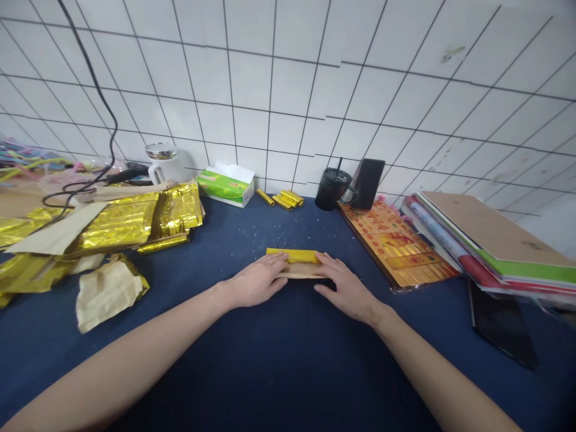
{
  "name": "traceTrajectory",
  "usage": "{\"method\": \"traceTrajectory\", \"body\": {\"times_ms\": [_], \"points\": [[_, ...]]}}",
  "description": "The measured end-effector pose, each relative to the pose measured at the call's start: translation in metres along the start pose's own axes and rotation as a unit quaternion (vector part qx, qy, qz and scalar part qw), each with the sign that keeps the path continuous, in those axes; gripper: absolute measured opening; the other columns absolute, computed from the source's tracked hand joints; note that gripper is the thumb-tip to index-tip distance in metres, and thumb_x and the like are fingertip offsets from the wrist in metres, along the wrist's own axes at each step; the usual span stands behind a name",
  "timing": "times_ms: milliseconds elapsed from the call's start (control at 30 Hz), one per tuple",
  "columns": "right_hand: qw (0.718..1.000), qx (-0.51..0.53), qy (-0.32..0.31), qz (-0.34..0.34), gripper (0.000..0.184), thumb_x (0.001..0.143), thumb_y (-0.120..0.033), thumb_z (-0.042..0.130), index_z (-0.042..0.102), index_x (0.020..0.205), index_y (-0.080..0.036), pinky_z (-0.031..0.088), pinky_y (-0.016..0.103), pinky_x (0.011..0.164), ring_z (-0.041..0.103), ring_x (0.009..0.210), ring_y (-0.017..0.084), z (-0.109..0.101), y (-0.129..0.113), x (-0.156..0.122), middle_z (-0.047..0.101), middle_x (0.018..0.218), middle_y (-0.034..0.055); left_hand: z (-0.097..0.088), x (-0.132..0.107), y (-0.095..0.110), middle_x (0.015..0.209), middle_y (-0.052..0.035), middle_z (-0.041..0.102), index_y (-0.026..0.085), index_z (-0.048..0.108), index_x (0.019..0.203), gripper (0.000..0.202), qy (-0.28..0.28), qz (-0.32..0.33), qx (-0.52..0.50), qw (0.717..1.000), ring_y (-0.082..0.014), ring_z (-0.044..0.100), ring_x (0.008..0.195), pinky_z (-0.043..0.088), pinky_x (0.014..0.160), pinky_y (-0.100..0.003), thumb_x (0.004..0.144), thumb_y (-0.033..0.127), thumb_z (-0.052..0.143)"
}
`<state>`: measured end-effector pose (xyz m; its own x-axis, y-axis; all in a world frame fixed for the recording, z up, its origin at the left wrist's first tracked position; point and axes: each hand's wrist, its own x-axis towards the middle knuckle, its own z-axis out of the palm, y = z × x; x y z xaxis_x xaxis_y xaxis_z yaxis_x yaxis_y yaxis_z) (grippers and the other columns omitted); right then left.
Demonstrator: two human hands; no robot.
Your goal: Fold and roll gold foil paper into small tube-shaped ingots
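Note:
A gold-faced sheet of paper (302, 256), partly folded with its tan back showing along the near side, lies on the dark blue tabletop in front of me. On its left end rest the outstretched fingers of my left hand (256, 281). My right hand (348, 288) lies over the right end, fingers extended and thumb apart. Both hands press flat on the paper rather than grip it, and they cover its ends. Beyond them, near the wall, several small gold paper rolls (288, 199) lie together.
To the left are stacked gold sheets (121, 219) and a crumpled piece of paper (110, 291). A tissue pack (227, 185), a white mug (166, 165), a black cup (333, 189) and a phone (369, 183) stand along the wall. Orange printed packets (396, 240) and a folder pile (499, 240) lie right.

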<state>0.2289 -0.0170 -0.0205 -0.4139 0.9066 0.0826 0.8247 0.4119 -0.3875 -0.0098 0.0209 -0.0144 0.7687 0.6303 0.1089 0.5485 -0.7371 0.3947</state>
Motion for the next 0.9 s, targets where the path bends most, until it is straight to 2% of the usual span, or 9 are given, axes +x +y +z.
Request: {"method": "traceTrajectory", "body": {"times_ms": [67,167,400,500,633,900], "points": [[0.999,0.020,0.025,0.011,0.028,0.084,-0.035,0.040,0.059,0.098,-0.021,0.024,0.045,0.101,0.029,0.125,0.021,0.001,0.001,0.001,0.041,0.133,0.0079,0.000,0.001,-0.001,0.130,-0.0114,0.042,0.015,0.049,0.109,0.032,0.006,-0.004,-0.009,1.000,-0.0211,0.036,0.122,0.031,0.099,-0.036,0.085,0.033,0.041],[0.997,0.046,0.057,0.027,0.035,0.087,-0.037,0.032,0.062,0.082,-0.020,0.029,0.042,0.099,0.037,0.120,0.020,0.004,0.003,0.005,0.050,0.124,0.0071,0.001,0.003,-0.002,0.126,-0.0094,0.047,0.016,0.053,0.107,0.030,0.023,-0.020,-0.029,0.999,-0.0199,0.042,0.117,0.033,0.097,-0.034,0.083,0.033,0.045],[0.991,0.030,0.119,0.046,0.027,0.083,-0.030,0.041,0.058,0.064,-0.022,0.037,0.037,0.091,0.050,0.105,0.020,0.011,0.006,0.014,0.062,0.106,0.0042,0.004,0.013,-0.004,0.109,-0.0041,0.060,0.018,0.059,0.095,0.022,0.069,-0.079,-0.067,0.992,-0.0184,0.053,0.104,0.040,0.091,-0.031,0.083,0.022,0.042],[0.988,0.030,0.139,0.052,0.024,0.081,-0.030,0.045,0.054,0.060,-0.022,0.040,0.035,0.085,0.053,0.096,0.019,0.012,0.005,0.017,0.063,0.099,0.0030,0.007,0.015,-0.006,0.104,-0.0027,0.062,0.019,0.058,0.096,0.022,0.085,-0.099,-0.073,0.989,-0.0180,0.057,0.096,0.042,0.087,-0.030,0.080,0.018,0.044],[0.986,0.023,0.154,0.055,0.024,0.081,-0.030,0.046,0.051,0.059,-0.022,0.040,0.034,0.078,0.054,0.085,0.019,0.013,0.005,0.019,0.064,0.094,0.0028,0.011,0.016,-0.007,0.101,-0.0012,0.062,0.020,0.058,0.083,0.015,0.089,-0.084,-0.054,0.991,-0.0176,0.058,0.093,0.044,0.083,-0.029,0.078,0.014,0.045],[0.985,-0.020,0.166,0.040,0.022,0.080,-0.028,0.047,0.048,0.059,-0.021,0.040,0.033,0.076,0.051,0.081,0.019,0.017,0.004,0.022,0.061,0.088,0.0037,0.013,0.016,-0.006,0.097,-0.0032,0.062,0.018,0.054,0.083,0.013,0.095,-0.064,0.007,0.993,-0.0174,0.058,0.089,0.044,0.080,-0.029,0.080,0.013,0.042]]}}
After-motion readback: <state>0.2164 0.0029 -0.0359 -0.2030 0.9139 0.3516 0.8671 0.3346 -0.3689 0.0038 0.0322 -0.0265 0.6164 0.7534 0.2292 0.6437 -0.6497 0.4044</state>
